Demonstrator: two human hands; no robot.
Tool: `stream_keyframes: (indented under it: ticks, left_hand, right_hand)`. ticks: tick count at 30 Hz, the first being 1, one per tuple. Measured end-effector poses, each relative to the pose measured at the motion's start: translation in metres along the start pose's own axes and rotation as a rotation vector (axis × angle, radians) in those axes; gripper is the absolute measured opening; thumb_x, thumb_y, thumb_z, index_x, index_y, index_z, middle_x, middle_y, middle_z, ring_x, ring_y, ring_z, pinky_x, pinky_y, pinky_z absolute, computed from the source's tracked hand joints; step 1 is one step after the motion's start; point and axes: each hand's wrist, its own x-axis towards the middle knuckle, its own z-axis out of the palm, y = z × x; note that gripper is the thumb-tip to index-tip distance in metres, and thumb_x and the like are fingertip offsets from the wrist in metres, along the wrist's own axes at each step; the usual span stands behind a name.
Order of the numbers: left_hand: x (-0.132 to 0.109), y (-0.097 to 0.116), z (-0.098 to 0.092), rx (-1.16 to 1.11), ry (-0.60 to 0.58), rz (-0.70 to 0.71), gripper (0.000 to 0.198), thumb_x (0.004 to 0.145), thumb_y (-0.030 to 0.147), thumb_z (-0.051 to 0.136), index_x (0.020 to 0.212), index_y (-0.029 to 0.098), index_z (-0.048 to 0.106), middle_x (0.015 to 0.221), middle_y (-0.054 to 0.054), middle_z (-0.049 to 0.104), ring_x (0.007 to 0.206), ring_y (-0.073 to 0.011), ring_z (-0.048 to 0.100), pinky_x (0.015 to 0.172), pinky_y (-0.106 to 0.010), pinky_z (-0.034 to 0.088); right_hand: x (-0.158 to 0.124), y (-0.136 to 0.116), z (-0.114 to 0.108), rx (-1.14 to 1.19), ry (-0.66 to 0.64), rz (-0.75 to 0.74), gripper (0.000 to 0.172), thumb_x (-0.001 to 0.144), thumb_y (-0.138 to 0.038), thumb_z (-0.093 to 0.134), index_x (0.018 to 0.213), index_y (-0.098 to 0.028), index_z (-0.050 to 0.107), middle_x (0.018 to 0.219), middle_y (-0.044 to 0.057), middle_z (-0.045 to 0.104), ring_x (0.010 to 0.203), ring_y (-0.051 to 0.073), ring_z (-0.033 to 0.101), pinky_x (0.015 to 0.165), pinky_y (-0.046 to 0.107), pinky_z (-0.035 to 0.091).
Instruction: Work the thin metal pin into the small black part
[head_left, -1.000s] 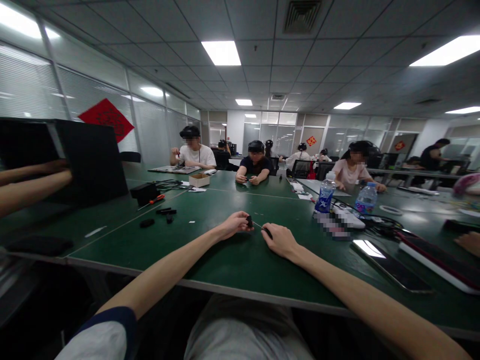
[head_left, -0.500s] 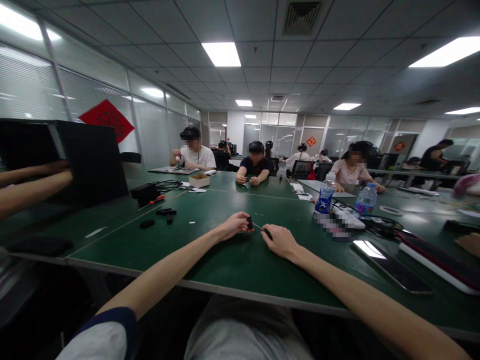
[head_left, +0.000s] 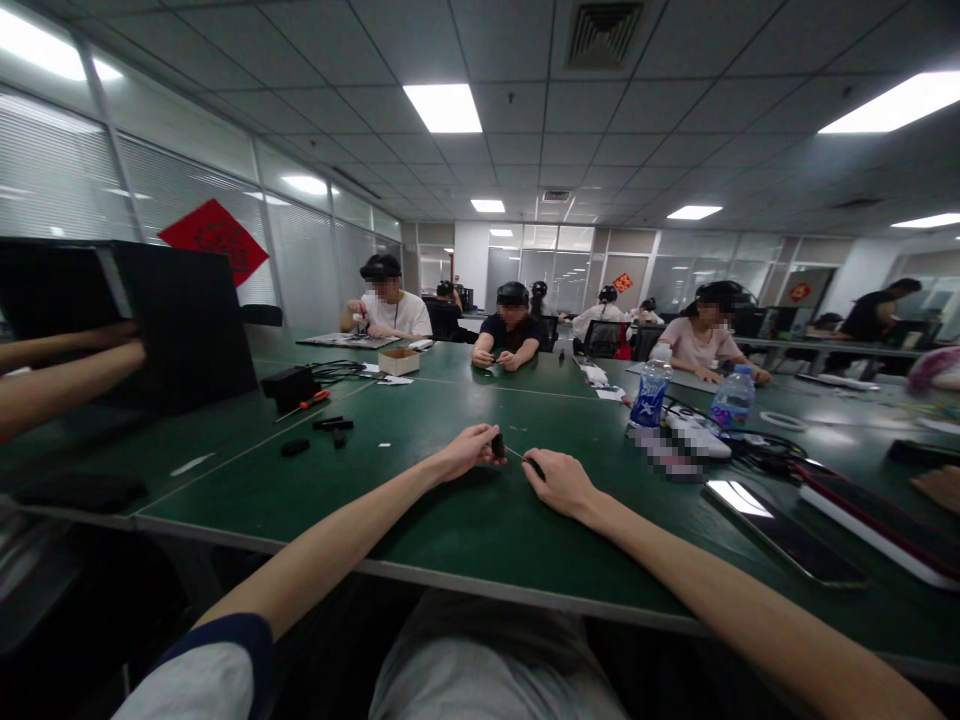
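My left hand (head_left: 469, 452) pinches a small black part (head_left: 498, 446) just above the green table (head_left: 450, 530). My right hand (head_left: 561, 482) is closed around the dark handle of a screwdriver (head_left: 535, 467). Its thin metal shaft points left at the black part; whether the tip touches it is too small to tell. To the left lie several loose black pieces (head_left: 332, 424) and another dark piece (head_left: 295, 448). A small white scrap (head_left: 384, 445) rests nearer my left hand.
A large black box (head_left: 187, 330) stands at left, with another person's arms reaching into it. An orange-handled tool (head_left: 315, 399) lies near a black block (head_left: 289, 388). On my right are bottles (head_left: 651, 390), cables and a phone (head_left: 784, 535). Co-workers sit across the table.
The black part in my left hand has turned slightly. My right hand stays almost in place with the screwdriver. A co-worker's hand at the right has shifted across a board.
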Motion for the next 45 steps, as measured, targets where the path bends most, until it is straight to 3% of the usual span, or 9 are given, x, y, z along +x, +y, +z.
stream_keyframes:
  ticks: [7, 16, 30, 35, 45]
  left_hand:
    - [0.000, 0.000, 0.004, 0.089, 0.025, 0.047, 0.042, 0.079, 0.054, 0.054, 0.083, 0.012, 0.053, 0.063, 0.002, 0.047, 0.046, -0.0051, 0.042, 0.043, -0.017, 0.030]
    - [-0.003, 0.004, 0.003, 0.042, -0.065, -0.030, 0.036, 0.082, 0.051, 0.047, 0.079, 0.016, 0.047, 0.053, 0.007, 0.030, 0.039, -0.0038, 0.023, 0.039, -0.016, 0.017]
    - [-0.009, 0.010, 0.005, 0.068, -0.150, -0.105, 0.027, 0.082, 0.046, 0.049, 0.082, 0.019, 0.044, 0.048, 0.008, 0.031, 0.036, -0.0047, 0.022, 0.037, -0.015, 0.016]
    - [-0.010, 0.010, 0.008, 0.098, -0.149, -0.124, 0.025, 0.081, 0.043, 0.052, 0.080, 0.019, 0.044, 0.045, 0.009, 0.028, 0.034, -0.0046, 0.019, 0.036, -0.016, 0.011]
    - [-0.011, 0.007, 0.012, 0.069, -0.185, -0.121, 0.030, 0.080, 0.045, 0.055, 0.077, 0.020, 0.040, 0.046, 0.009, 0.030, 0.033, -0.0043, 0.021, 0.035, -0.016, 0.014]
  right_hand:
    - [-0.001, -0.004, -0.005, 0.012, -0.033, -0.064, 0.033, 0.095, -0.039, 0.034, 0.110, -0.022, 0.057, 0.097, 0.006, 0.063, 0.088, 0.016, 0.059, 0.080, 0.026, 0.041]
    - [-0.003, -0.006, -0.008, 0.040, -0.007, -0.128, 0.033, 0.096, -0.037, 0.034, 0.116, -0.023, 0.056, 0.101, 0.006, 0.062, 0.090, 0.016, 0.058, 0.081, 0.026, 0.042]
    - [-0.002, -0.006, -0.008, 0.000, -0.005, -0.134, 0.035, 0.097, -0.040, 0.030, 0.121, -0.026, 0.052, 0.096, 0.005, 0.059, 0.082, 0.015, 0.058, 0.073, 0.024, 0.041]
    - [-0.002, -0.007, -0.008, 0.021, -0.014, -0.141, 0.034, 0.097, -0.039, 0.031, 0.116, -0.024, 0.055, 0.097, 0.005, 0.061, 0.085, 0.016, 0.058, 0.076, 0.025, 0.041]
    - [-0.002, -0.005, -0.005, 0.053, -0.008, -0.110, 0.035, 0.096, -0.042, 0.032, 0.105, -0.020, 0.058, 0.094, 0.006, 0.065, 0.085, 0.017, 0.060, 0.076, 0.026, 0.042]
